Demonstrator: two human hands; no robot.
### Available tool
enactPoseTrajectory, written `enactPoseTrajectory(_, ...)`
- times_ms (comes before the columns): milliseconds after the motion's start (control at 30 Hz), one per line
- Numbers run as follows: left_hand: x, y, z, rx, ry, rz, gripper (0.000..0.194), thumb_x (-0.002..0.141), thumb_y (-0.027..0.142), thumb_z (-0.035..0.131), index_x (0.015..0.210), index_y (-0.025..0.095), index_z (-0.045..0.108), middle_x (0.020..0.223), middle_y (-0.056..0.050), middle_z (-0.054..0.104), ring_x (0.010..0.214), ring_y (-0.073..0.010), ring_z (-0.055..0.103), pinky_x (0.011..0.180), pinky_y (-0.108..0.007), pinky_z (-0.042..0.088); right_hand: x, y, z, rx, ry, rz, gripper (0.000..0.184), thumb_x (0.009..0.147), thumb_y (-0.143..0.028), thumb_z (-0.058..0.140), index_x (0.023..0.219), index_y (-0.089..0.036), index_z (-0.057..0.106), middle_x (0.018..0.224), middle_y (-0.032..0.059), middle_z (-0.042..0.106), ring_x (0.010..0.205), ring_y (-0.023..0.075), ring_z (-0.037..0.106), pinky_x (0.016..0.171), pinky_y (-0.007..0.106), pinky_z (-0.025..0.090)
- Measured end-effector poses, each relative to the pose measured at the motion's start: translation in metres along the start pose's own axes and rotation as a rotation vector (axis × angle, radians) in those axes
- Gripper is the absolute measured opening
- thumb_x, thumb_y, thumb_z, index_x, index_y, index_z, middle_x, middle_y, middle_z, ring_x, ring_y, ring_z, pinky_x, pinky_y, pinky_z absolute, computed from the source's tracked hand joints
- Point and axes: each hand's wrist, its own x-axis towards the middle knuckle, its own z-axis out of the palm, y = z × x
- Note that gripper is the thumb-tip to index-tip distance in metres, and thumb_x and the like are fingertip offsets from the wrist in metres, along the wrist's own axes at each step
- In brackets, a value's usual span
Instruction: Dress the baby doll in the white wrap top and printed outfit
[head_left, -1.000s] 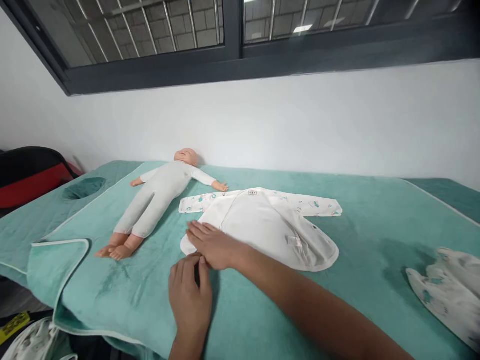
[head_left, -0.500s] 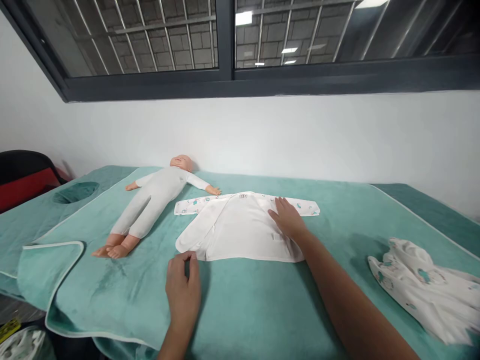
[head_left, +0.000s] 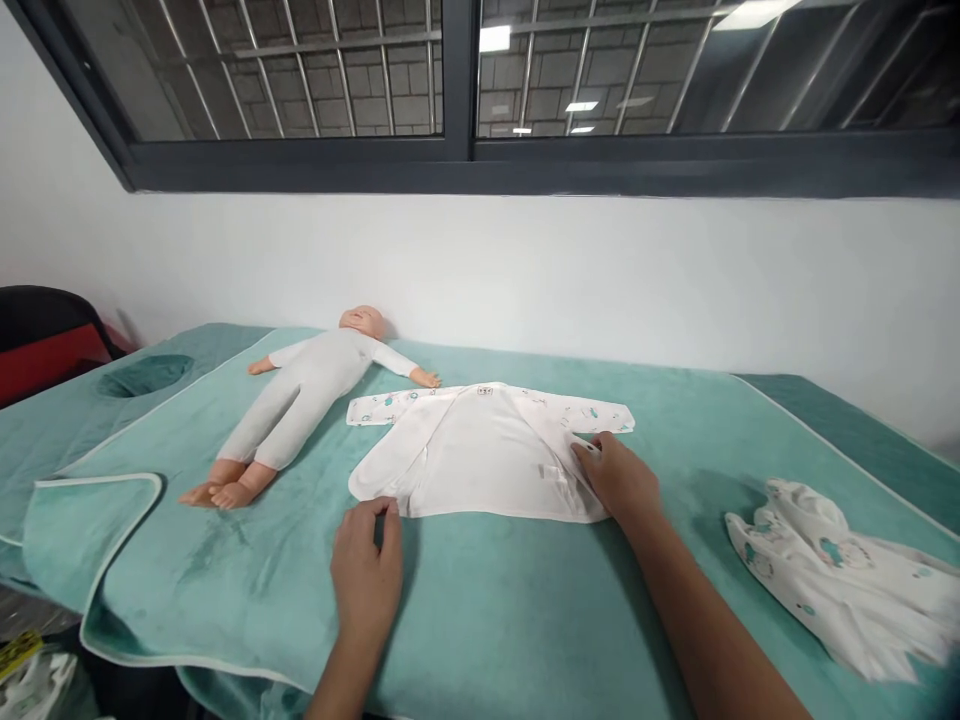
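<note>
A white baby shirt [head_left: 487, 460] with printed sleeves lies spread open on the teal bed cover, its collar toward the wall. My left hand [head_left: 367, 560] is closed, thumb and forefinger pinching the shirt's lower left hem. At the shirt's right edge, below the sleeve, my right hand [head_left: 619, 480] pinches the cloth of that side's flap. A baby doll [head_left: 307, 390] in a white body suit lies on its back to the left, one hand near the tip of the shirt's left sleeve.
A crumpled printed white garment [head_left: 832, 570] lies at the right. The teal cover [head_left: 510, 620] has a folded corner at the left front. Behind the bed runs a white wall [head_left: 600, 280] under a dark-framed window [head_left: 465, 165]. A black and red item [head_left: 52, 345] stands at far left.
My right hand has moved from the shirt's left side across to its right edge and taken hold there. The right flap now lies flatter. My left hand stays at the lower left hem.
</note>
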Motion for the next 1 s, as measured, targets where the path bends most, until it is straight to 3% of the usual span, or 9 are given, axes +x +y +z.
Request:
enactPoseTrajectory(233,0.001,-0.001,0.001,0.011,-0.046,-0.025,0.029,0.09,0.043,0.046,0.092,0.02,0.063,0.092,-0.006,0.067,0.09,-0.023,0.059,0.081,-0.036,0.043,0.008,0.021,0.0,0.227,0.008,0.046,0.025,0.087,-0.04,0.048,0.1,-0.024,0.061,0.098,0.0055,0.069,0.089,0.0228,0.064,0.067,0.028,0.039)
enactPoseTrajectory(433,0.0,-0.002,0.001,0.017,-0.027,-0.014,0.03,0.09,0.043,0.046,0.092,0.019,0.064,0.093,-0.007,0.067,0.091,-0.0231,0.059,0.082,-0.036,0.043,0.002,0.02,-0.004,0.107,-0.011,0.061,0.033,0.087,-0.044,0.045,0.104,-0.024,0.065,0.098,0.008,0.07,0.084,0.024,0.064,0.064,0.031,0.04)
enactPoseTrajectory(567,0.0,-0.001,0.001,0.019,-0.061,-0.023,0.031,0.091,0.044,0.044,0.092,0.02,0.063,0.093,-0.007,0.067,0.09,-0.0236,0.059,0.082,-0.036,0.043,0.001,0.019,0.003,0.141,0.239,-0.133,0.036,0.089,-0.042,0.044,0.109,-0.02,0.064,0.115,0.0125,0.065,0.101,0.0268,0.062,0.081,0.037,0.048)
enactPoseTrajectory(633,0.001,0.0,0.001,0.034,-0.077,-0.023,0.031,0.091,0.044,0.043,0.092,0.02,0.063,0.092,-0.006,0.067,0.089,-0.0238,0.058,0.081,-0.037,0.042,0.006,0.015,0.008,0.227,0.288,-0.26,0.039,0.092,-0.041,0.039,0.115,-0.019,0.062,0.122,0.012,0.063,0.112,0.0268,0.058,0.092,0.04,0.047)
enactPoseTrajectory(733,0.003,0.0,0.003,0.051,-0.096,0.004,0.03,0.091,0.043,0.043,0.092,0.02,0.063,0.092,-0.006,0.067,0.089,-0.0241,0.058,0.082,-0.037,0.041,0.018,-0.004,0.014,0.257,0.127,-0.439,0.048,0.095,-0.045,0.033,0.129,-0.018,0.055,0.136,0.0106,0.056,0.127,0.0254,0.051,0.107,0.041,0.041)
enactPoseTrajectory(833,0.003,0.001,0.004,0.063,-0.111,0.017,0.03,0.091,0.043,0.042,0.091,0.02,0.062,0.09,-0.005,0.067,0.089,-0.0242,0.058,0.082,-0.038,0.041,0.029,-0.031,0.019,0.116,-0.029,-0.613,0.059,0.097,-0.048,0.032,0.142,-0.012,0.043,0.151,0.0128,0.039,0.14,0.0257,0.035,0.116,0.042,0.031)
enactPoseTrajectory(1000,0.002,0.0,0.004,0.072,-0.111,0.015,0.03,0.092,0.042,0.042,0.092,0.021,0.062,0.092,-0.005,0.067,0.091,-0.0243,0.058,0.085,-0.039,0.04,0.035,-0.06,0.037,-0.124,-0.08,-0.703,0.063,0.098,-0.046,0.032,0.145,-0.004,0.038,0.155,0.0165,0.03,0.146,0.0275,0.024,0.118,0.045,0.024)
